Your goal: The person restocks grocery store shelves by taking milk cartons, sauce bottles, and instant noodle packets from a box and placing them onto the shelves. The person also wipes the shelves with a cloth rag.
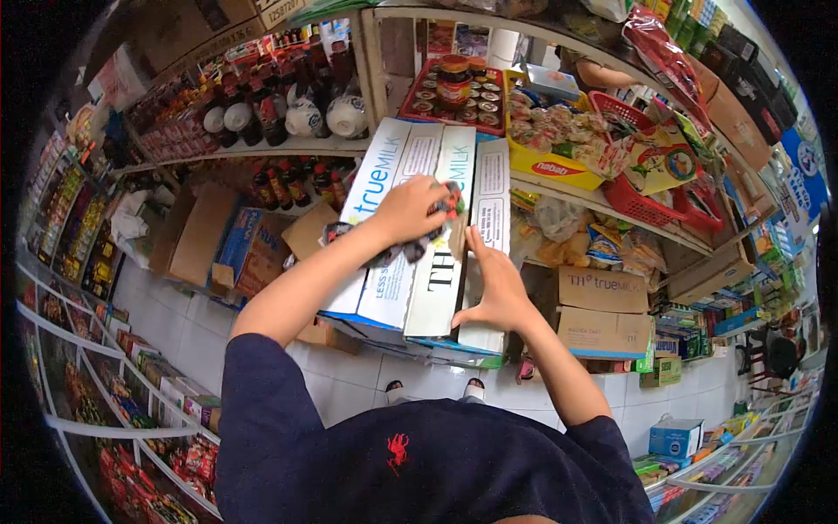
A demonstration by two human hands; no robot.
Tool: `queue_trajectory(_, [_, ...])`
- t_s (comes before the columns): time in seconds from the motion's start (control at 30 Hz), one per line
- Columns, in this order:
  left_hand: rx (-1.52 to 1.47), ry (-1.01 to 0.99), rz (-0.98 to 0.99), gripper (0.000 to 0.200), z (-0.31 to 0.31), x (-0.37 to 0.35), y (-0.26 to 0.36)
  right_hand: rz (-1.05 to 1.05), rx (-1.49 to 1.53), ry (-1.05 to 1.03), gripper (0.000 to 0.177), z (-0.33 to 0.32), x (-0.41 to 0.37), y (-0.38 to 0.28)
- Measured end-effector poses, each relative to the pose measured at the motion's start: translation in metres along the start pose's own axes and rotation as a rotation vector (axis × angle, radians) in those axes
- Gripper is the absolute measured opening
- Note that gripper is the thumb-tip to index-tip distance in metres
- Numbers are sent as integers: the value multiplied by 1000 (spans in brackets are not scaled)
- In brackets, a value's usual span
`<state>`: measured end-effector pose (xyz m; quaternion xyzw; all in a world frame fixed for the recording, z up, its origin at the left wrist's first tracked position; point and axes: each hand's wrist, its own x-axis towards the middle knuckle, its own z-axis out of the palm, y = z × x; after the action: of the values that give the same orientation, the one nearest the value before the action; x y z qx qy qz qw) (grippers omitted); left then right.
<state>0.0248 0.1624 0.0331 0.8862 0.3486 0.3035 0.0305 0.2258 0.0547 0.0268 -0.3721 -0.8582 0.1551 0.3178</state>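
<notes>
My left hand (pixel 410 210) is closed on dark, shiny packets (pixel 401 251) with red and green patches. Their exact kind is hard to make out, since the hand covers part of them. They lie over a white TH true MILK carton (pixel 380 284) with blue lettering, its top flaps parted by a dark gap. On the right side of that gap, my right hand (pixel 502 288) rests against the flap edge, thumb and fingers spread apart.
Behind the carton are a red tray of jars (pixel 416 103) and a yellow nabati box (pixel 546 162) of packets. A red basket (pixel 642 203) sits to the right. Brown cartons (pixel 602 330) stand low at right, and an opened cardboard box (pixel 202 229) is at left. Bottles (pixel 292 185) line the left shelf.
</notes>
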Motion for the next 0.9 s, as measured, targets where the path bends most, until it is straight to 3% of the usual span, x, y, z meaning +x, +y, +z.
queue_trajectory(0.3, [-145,-179,183,25,-37,-84,95,14,10,5,124,-3,0,-3])
queue_trajectory(0.37, [-107,-221,211,22,-38,-90,107,-61,-154,-9,112,-8,3,-8])
queue_trajectory(0.4, [-95,-180,179,23,-37,-91,109,-69,-54,2,85,-15,7,-9])
queue_trajectory(0.43, [-84,-139,150,23,-36,-91,110,-59,-63,18,85,-27,12,-14])
queue_trajectory(0.5, [-109,-170,110,24,-35,-93,109,-279,101,98,51,-66,21,-36])
queue_trajectory(0.53, [-85,-128,90,25,-36,-93,111,-532,223,216,34,-86,27,-54])
queue_trajectory(0.6, [-83,-112,50,29,-35,-93,114,-674,1125,226,38,-118,12,-101])
queue_trajectory(0.63, [-38,-111,54,29,-35,-94,115,-1016,1337,-17,40,-141,23,-113])
queue_trajectory(0.7, [-19,-70,35,29,-33,-94,117,-1265,1524,-247,41,-160,17,-135])
queue_trajectory(0.8, [-67,-49,-15,28,-34,-97,123,-1293,1587,-106,40,-160,-6,-156])
queue_trajectory(0.9, [-114,-20,-89,30,-42,-101,131,-1134,1635,-245,40,-169,-20,-155])
